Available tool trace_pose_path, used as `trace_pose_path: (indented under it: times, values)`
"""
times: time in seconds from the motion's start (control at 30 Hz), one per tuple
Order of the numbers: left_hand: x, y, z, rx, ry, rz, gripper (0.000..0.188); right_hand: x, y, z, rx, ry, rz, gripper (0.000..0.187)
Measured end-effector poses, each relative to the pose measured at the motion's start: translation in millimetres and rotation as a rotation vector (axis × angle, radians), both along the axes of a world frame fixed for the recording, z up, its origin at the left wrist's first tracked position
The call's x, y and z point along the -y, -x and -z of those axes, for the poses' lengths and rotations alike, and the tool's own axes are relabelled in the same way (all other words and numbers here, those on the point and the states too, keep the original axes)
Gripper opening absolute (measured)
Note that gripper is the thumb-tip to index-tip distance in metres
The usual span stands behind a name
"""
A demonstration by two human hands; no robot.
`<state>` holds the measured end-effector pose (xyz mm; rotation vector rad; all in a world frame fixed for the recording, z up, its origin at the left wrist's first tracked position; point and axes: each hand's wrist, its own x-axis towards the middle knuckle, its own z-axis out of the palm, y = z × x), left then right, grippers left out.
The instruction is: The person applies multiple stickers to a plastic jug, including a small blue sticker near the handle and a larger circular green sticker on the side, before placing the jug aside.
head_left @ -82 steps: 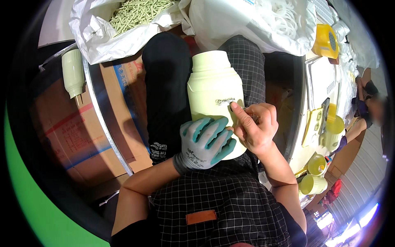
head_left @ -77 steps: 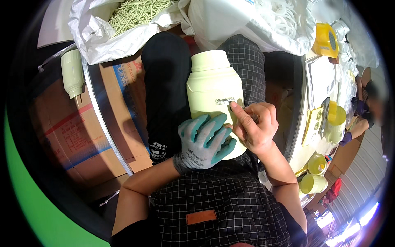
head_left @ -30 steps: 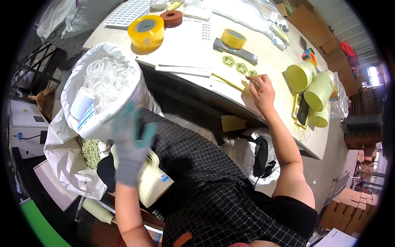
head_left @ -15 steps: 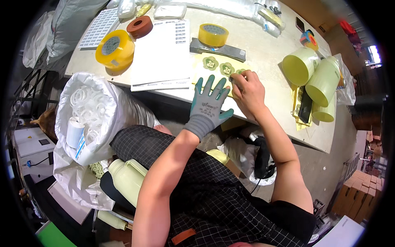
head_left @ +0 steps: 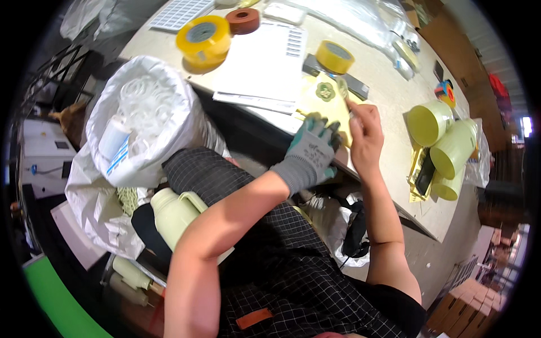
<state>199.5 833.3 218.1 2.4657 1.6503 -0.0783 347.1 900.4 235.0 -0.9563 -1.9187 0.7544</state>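
Label sheet in work on white bench [head_left: 389,100], upper right of centre; judged mid-step.
One green flower-shaped label [head_left: 325,91] flat on yellow sheet [head_left: 332,110]; paler piece [head_left: 342,85] just beside it, apparently lifting, too blurred to confirm. Application probably left to do: no such label visible on showing side of pale-green flask [head_left: 171,217], lower left, against checked apron [head_left: 287,239]. Gloved left hand [head_left: 310,153]: fingers partly spread, at sheet's near edge, nothing seen gripped. Bare right hand [head_left: 367,135]: thumb and forefinger close together by paler piece; cannot tell whether pinching it.
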Motion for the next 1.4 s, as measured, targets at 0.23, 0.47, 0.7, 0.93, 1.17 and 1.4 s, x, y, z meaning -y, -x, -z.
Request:
trace_pose_path:
  times: [0.23, 0.47, 0.7, 0.93, 1.17, 1.4]
  values:
    - [181, 114, -10, 1.624, 0.201, -0.571, 0.058, 78, 83, -15, 0.163, -0.627, -0.426, 0.06]
    - [279, 149, -41, 1.709, -0.065, -1.297, 0.025, 145, 145, -12, 0.094, -0.756, -0.836, 0.054]
    - [380, 133, -21, 1.594, -0.542, -1.803, 0.01, 189, 165, 9, 0.221, -0.523, -0.965, 0.049]
    - [399, 142, -3, 1.874, -0.236, -1.75, 0.013, 224, 172, 23, 0.125, -0.048, -0.998, 0.041]
    - [393, 149, 4, 1.866, -0.116, -1.779, 0.015, 235, 175, 28, 0.137, 0.009, -0.998, 0.045]
    - [390, 146, 5, 1.285, -0.136, -1.765, 0.021, 251, 190, 22, 0.158, -0.182, -1.207, 0.055]
